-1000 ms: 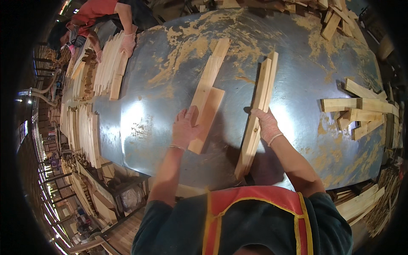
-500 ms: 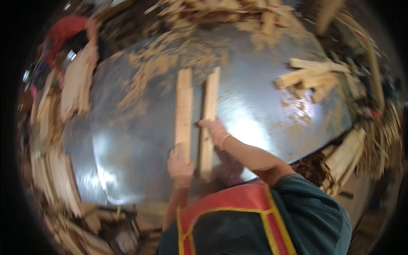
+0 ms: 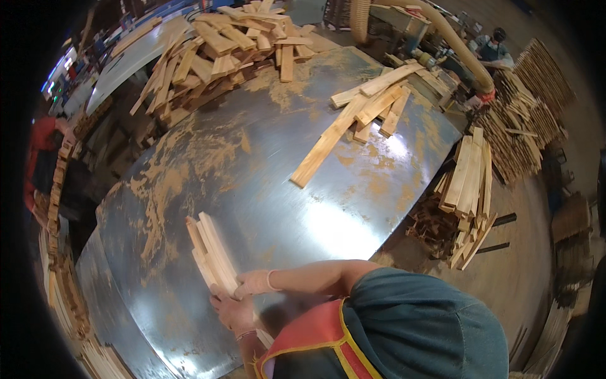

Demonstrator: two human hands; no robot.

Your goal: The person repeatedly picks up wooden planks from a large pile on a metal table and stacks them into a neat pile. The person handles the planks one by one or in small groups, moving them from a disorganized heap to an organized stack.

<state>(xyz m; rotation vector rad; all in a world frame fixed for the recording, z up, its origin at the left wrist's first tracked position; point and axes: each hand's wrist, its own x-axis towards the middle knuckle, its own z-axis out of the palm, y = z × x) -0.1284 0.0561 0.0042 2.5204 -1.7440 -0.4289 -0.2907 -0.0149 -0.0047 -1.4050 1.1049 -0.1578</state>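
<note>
A bundle of pale wooden strips [image 3: 213, 252] lies close together over the metal table, their far ends uneven. My left hand [image 3: 233, 312] is closed round the near part of the bundle from its left side. Right beside it, my right hand [image 3: 254, 283] grips the same strips from the right, fingers partly hidden against the wood. The strips' near ends pass below my hands toward my apron [image 3: 309, 328], where they are partly covered.
Sawdust lies over the shiny metal table [image 3: 271, 215]. A long board [image 3: 328, 145] sticks out from a small board pile [image 3: 382, 104]. Scrap wood [image 3: 233, 47] is heaped at the far edge. Boards are stacked right [image 3: 466, 174]. Co-workers stand far left [image 3: 44, 164] and far right [image 3: 492, 47].
The strips, held as two separate groups before, are now side by side, and my hands have come together. The view has turned. A long board now juts from the small pile.
</note>
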